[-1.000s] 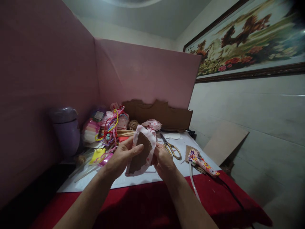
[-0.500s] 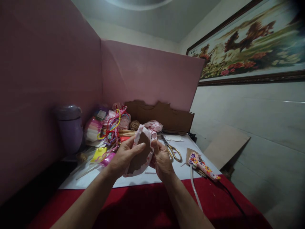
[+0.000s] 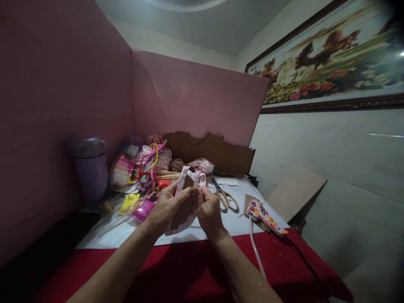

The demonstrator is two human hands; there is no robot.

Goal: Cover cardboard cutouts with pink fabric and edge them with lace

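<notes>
Above the white sheet (image 3: 176, 239) I hold a brown cardboard piece (image 3: 182, 215) edged with folded pink-and-white fabric (image 3: 182, 179). My left hand (image 3: 166, 208) grips it from the left, thumb lying across the cardboard. On the right edge, my right hand (image 3: 208, 210) is closed in a pinch on the fabric, its fingertips close to my left thumb. The fingers behind the piece are hidden. Just right of my right hand lie gold-handled scissors (image 3: 227, 201).
A flower-patterned glue gun (image 3: 265, 216) rests on cardboard at the right, its cord trailing over the red cloth (image 3: 202, 269). Pipe cleaners (image 3: 151, 168), a twine ball (image 3: 177, 165) and clay packs (image 3: 130, 203) crowd the left. A purple bin (image 3: 91, 172) stands behind.
My right hand has moved left and slightly up, drawing the right fabric edge inward over the cardboard. Its fingertips are now near my left thumb.
</notes>
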